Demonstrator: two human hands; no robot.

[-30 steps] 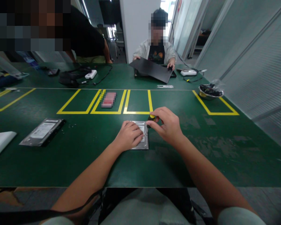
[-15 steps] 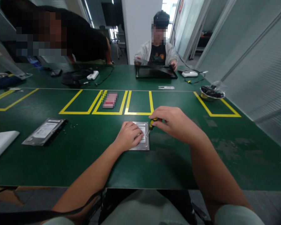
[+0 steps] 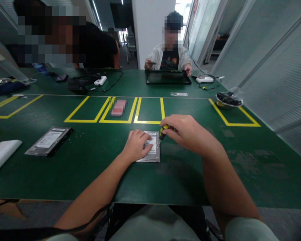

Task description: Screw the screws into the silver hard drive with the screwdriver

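A silver hard drive [image 3: 154,154] with a white label lies flat on the green table in front of me. My left hand [image 3: 137,144] rests over its left part and holds it down, thumb and fingers bent with a gap between them. A short yellow-and-black screwdriver [image 3: 163,132] stands slightly tilted at the drive's right edge. Its handle is gripped from above by the fingers of my right hand [image 3: 182,130]. The thin shaft points down to the edge of the drive; I cannot tell exactly what the tip touches.
Left on the table [image 3: 95,180] lies another hard drive [image 3: 48,140], near a white object [image 3: 5,155]. A pink blurred item [image 3: 118,108] sits within yellow tape. At right stands a metal bowl [image 3: 229,101] of dark parts. Across, a person handles a black frame [image 3: 168,82]; another leans at left.
My left thumb and fingers have spread apart slightly on the hard drive. My right hand and the screwdriver stay nearly in place. Across the table, the person's dark panel has tilted.
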